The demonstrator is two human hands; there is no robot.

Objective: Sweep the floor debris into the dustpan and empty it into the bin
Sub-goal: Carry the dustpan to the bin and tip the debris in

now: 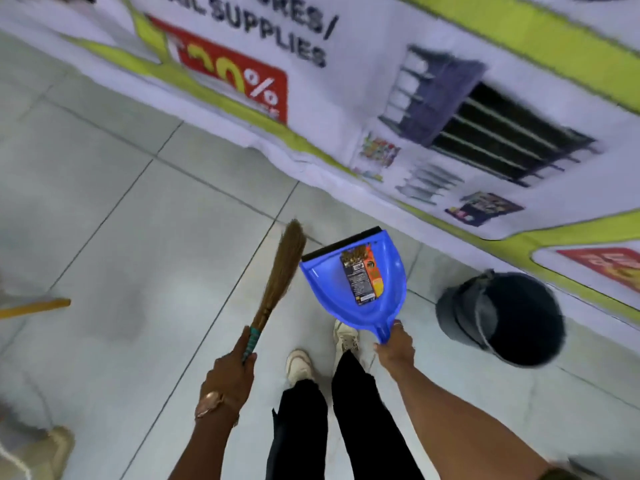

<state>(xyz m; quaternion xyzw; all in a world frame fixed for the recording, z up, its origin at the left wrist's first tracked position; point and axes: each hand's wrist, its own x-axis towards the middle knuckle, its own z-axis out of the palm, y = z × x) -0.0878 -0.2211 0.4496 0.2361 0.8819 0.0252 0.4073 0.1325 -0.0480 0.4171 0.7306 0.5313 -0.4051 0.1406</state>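
Observation:
My right hand (394, 348) grips the handle of a blue dustpan (332, 289), held off the floor with its black lip pointing away. A dark and orange label or wrapper (363, 275) lies in its tray. My left hand (230, 370) is closed around the teal-wrapped handle of a straw hand broom (280, 271), whose bristles point up and away. A dark grey bucket-style bin (502, 317) stands on the tiles to the right of the dustpan, open at the top. The view is blurred.
The floor is pale grey tile (138, 220). A large printed banner (346, 98) covers the floor or wall along the far side and right. My two feet in light shoes (301, 365) are below the dustpan. A yellow stick end (34, 306) pokes in at the left.

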